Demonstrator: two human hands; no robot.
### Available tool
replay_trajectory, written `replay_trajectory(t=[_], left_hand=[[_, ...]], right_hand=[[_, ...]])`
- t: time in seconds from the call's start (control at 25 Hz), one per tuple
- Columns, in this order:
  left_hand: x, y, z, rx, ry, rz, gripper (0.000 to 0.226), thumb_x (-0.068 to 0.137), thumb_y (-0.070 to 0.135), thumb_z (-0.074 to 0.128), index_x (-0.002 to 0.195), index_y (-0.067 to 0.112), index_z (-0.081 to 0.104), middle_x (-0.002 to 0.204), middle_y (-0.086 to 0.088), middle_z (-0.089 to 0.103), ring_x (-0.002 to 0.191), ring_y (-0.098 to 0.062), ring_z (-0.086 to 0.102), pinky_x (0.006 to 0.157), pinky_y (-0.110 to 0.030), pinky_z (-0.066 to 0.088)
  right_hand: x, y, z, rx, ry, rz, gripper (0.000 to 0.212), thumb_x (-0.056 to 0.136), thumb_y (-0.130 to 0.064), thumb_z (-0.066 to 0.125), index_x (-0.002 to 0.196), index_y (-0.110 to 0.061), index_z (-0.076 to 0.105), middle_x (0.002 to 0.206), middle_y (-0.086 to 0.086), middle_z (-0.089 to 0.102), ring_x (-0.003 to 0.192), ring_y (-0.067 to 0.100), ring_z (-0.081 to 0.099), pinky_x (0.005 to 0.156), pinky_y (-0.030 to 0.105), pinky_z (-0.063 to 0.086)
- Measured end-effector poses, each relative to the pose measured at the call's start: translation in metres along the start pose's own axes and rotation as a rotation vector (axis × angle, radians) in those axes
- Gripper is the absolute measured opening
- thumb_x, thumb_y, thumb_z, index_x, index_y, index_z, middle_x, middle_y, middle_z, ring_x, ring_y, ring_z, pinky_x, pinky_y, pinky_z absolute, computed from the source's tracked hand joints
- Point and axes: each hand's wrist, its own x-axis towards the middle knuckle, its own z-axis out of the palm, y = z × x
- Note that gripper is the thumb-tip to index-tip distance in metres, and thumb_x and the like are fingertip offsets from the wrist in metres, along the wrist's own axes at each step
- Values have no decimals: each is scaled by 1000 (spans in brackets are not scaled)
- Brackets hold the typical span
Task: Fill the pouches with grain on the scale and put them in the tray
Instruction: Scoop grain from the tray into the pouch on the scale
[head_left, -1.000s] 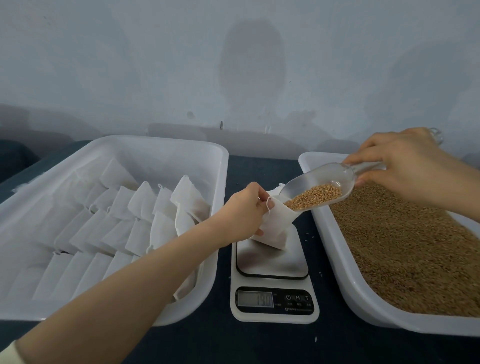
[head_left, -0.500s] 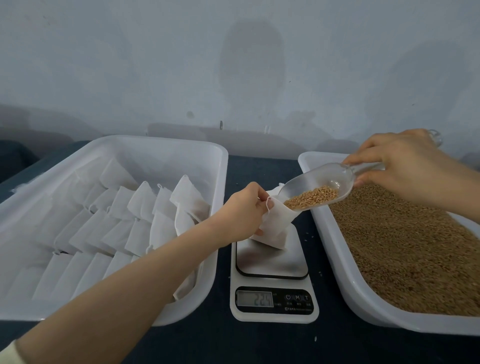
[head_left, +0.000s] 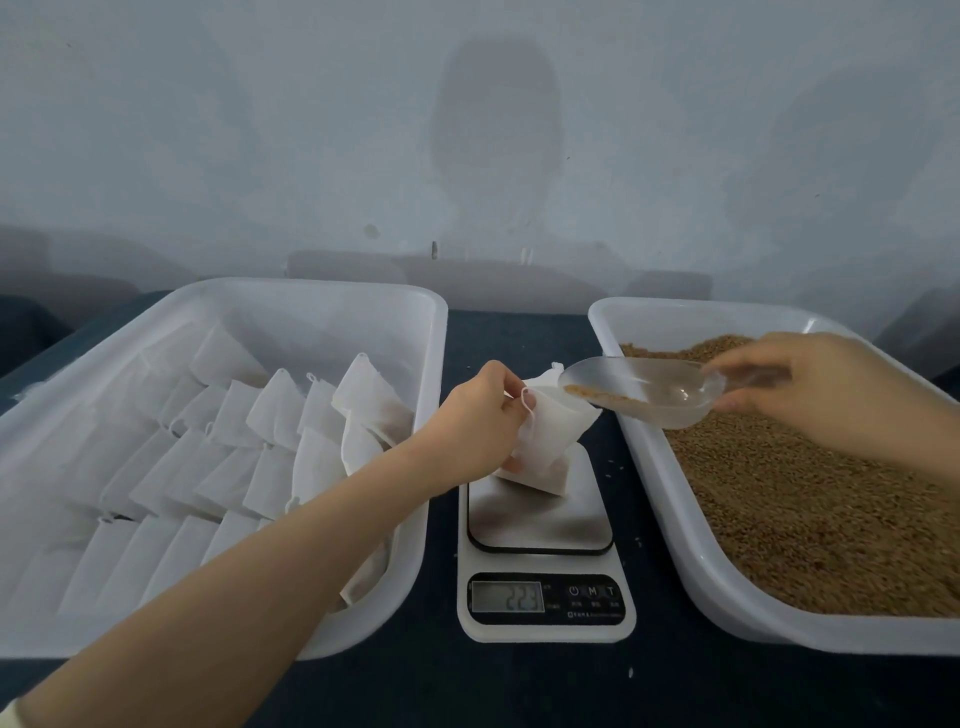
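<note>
**Topping up a pouch on the scale: where grain can be lost**

At far left, the white tray holds rows of filled pouches leaning against one another. Your left hand reaches past its right wall and pinches the upper edge of the open pouch. The pouch's base rests on the far-left corner of the scale, whose display is lit but too soft to read with certainty. The clear scoop lies tilted with its lip at the pouch mouth and only a thin line of grain at that lip. Your right hand, blurred by motion, grips the scoop handle over the grain tray, which is heaped with grain.

Risks, as judged from this position:
- The pouch mouth is narrow and limp, so if your pinch lets it sag, grain will spill onto the plate and be weighed outside the pouch.
- Your left hand bears on the pouch and may falsify the reading.
- The pouch sits at the plate's corner and could slide off.
- A few stray grains lie on the dark worktop beside the scale.
</note>
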Motion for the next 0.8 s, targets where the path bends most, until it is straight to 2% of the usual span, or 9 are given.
replay_trajectory(t=[0.12,0.24,0.32,0.44,0.52,0.6,0.68,0.76,0.8], left_hand=[[0,-1,0,10,22,8,12,100,19,36,106,18,47,96,6,53,78,-17,63,72,-39,60],[1,-3,0,-6,23,-10,12,98,16,36,106,17,46,94,0,56,73,-20,68,76,-43,59],[1,-3,0,-3,6,-28,12,98,16,37,106,18,46,91,0,56,70,-20,69,76,-41,59],[2,-4,0,15,-7,-27,14,99,16,38,110,20,46,95,3,57,72,-18,69,74,-39,60],[2,-4,-1,16,-18,-14,15,98,16,40,110,23,47,99,6,59,73,-17,70,74,-39,60],[1,-4,-1,24,-43,12,17,97,15,43,111,24,49,102,2,64,78,-19,71,75,-40,60],[0,-4,-1,40,-61,43,19,96,13,46,111,21,53,105,-1,66,84,-21,70,75,-40,60],[0,-4,-1,60,-54,52,18,95,12,46,109,17,57,105,-2,65,85,-22,69,75,-41,60],[1,-4,-1,75,-48,47,17,96,13,46,107,16,57,105,-3,64,87,-24,68,76,-43,59]], right_hand=[[-11,22,12,18,32,123,14,78,-38,69,88,-44,61,84,-31,56,77,-11,51,68,24,41],[-11,39,31,-88,59,315,17,83,-39,66,85,-22,64,79,-8,63,70,12,61,53,22,40],[-5,45,44,-108,15,414,23,88,-33,63,83,-11,64,74,5,66,58,17,60,44,23,40],[3,48,57,-189,-127,466,26,93,-27,56,79,-6,61,74,7,63,54,15,55,42,22,37],[5,49,58,-234,-219,479,30,93,-30,56,69,-12,52,69,4,56,60,16,53,53,25,43],[5,45,55,-353,-276,494,30,90,-42,59,77,-16,53,79,2,57,79,20,56,79,35,48],[4,34,49,-518,-145,425,35,88,-50,57,101,-18,57,100,2,59,100,22,55,96,45,39],[3,9,46,-312,104,217,42,88,-43,57,124,-21,53,118,0,57,109,18,53,100,45,38],[3,-6,46,-125,167,88,44,88,-39,59,128,-24,51,119,-5,56,106,12,54,95,38,43]])
